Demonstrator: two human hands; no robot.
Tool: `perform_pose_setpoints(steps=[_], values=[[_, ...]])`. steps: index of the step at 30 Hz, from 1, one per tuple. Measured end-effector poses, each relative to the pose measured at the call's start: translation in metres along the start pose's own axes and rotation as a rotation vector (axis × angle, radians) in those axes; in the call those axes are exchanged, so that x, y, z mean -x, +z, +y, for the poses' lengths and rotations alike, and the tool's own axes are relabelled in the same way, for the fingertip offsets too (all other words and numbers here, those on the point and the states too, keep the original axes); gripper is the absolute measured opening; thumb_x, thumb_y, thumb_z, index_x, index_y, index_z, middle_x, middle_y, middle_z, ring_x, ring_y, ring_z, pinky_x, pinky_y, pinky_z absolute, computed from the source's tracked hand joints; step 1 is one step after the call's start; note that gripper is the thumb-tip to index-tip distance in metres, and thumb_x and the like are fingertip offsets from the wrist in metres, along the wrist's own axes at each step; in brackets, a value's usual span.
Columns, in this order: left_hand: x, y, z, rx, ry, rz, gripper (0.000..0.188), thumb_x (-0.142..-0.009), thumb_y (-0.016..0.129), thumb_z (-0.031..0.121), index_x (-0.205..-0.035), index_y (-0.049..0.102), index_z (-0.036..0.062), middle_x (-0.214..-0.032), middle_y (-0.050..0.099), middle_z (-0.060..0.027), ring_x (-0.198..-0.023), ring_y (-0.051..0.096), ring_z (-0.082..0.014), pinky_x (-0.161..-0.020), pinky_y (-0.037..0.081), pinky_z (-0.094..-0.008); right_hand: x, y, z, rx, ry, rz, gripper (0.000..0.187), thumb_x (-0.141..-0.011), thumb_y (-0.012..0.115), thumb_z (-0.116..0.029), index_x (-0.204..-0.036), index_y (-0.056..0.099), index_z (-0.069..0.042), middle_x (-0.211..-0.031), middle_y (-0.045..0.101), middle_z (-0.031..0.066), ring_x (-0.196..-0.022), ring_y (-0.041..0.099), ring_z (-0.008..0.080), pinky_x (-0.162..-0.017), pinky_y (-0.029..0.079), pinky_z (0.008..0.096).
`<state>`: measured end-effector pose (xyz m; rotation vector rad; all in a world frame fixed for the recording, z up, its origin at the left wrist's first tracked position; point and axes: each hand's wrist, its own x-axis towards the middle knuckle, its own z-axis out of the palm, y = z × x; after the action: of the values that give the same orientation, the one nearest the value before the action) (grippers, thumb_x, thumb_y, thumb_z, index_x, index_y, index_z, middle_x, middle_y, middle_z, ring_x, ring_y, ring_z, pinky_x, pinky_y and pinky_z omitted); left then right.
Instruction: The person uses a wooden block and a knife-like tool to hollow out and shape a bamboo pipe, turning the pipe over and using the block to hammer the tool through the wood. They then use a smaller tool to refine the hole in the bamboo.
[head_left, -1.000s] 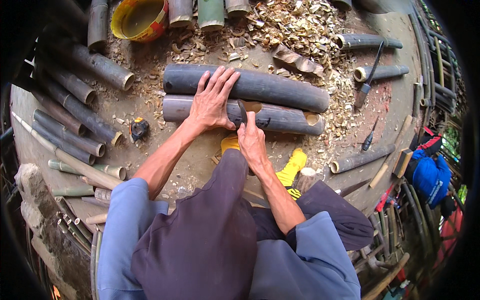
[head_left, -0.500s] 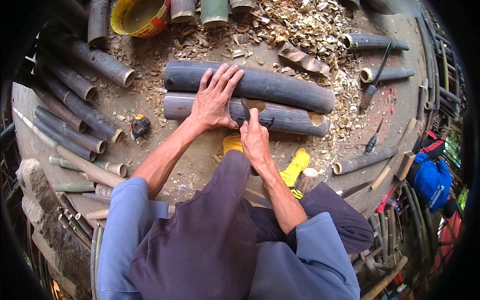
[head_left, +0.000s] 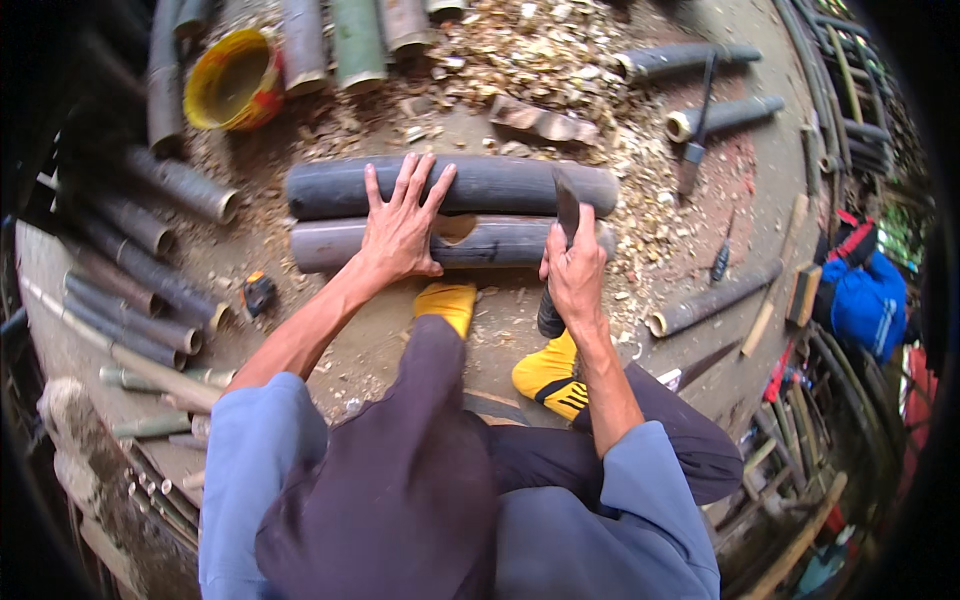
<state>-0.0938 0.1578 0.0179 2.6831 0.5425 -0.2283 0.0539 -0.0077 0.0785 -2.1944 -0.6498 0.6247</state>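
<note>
Two dark bamboo tubes lie side by side across the ground before me. The near bamboo tube (head_left: 340,245) has a pale-edged hole (head_left: 456,229) cut in its upper side. My left hand (head_left: 400,225) lies over both tubes with fingers spread, the fingertips on the far bamboo tube (head_left: 500,183). Near the right end of the near tube, my right hand (head_left: 577,275) is closed round a knife. The dark blade of this knife (head_left: 567,200) points up and away, and its black handle shows below the fist. Whether the blade touches the tube, I cannot tell.
Wood chips (head_left: 530,60) are heaped beyond the tubes, with a wooden block (head_left: 543,122) among them. A yellow bucket (head_left: 232,80) stands at far left. A tape measure (head_left: 258,294) and several bamboo pieces lie left. Another blade tool (head_left: 700,125) rests at right. My yellow-socked foot (head_left: 550,380) is near.
My right hand has carried the knife rightward, from the hole to the tube's right end. My left hand stays on the tubes, its fingers wider apart. The whole view has shifted.
</note>
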Motion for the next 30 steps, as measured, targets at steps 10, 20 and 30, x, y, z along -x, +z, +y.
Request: perform_pose_setpoints(steps=[10,20,30], values=[[-0.049,0.011,0.06,0.004,0.089,-0.118,0.136,-0.031,0.087,0.039,-0.145,0.016,0.0193,-0.148,0.018,-0.0136,-0.138,0.013,-0.0355,-0.102,0.006,-0.069,0.018,-0.064,0.112,0.235,0.067,0.067,0.033,-0.089,0.048,-0.005,-0.121,0.043,-0.002,-0.059,0.054,0.0199,-0.049,0.057,0.0321,-0.049,0.042,0.0413],[-0.053,0.013,0.062,-0.014,0.08,-0.106,0.136,-0.026,0.085,0.037,-0.144,0.022,0.0179,-0.147,0.021,-0.0126,-0.139,0.013,-0.0327,-0.106,0.002,-0.0598,0.006,-0.077,0.123,0.197,0.117,-0.139,0.038,-0.088,0.048,-0.003,-0.125,0.041,-0.005,-0.074,0.057,0.0298,-0.073,0.058,0.0471,-0.059,0.042,0.0483],[-0.054,0.017,0.061,0.001,0.092,-0.108,0.137,-0.025,0.084,0.041,-0.144,0.022,0.015,-0.148,0.02,-0.0134,-0.139,0.012,-0.0323,-0.107,-0.001,-0.0563,0.002,-0.079,0.124,0.156,0.14,-0.166,0.042,-0.084,0.052,-0.004,-0.125,0.041,-0.005,-0.071,0.06,0.0254,-0.067,0.061,0.0427,-0.056,0.046,0.0507]])
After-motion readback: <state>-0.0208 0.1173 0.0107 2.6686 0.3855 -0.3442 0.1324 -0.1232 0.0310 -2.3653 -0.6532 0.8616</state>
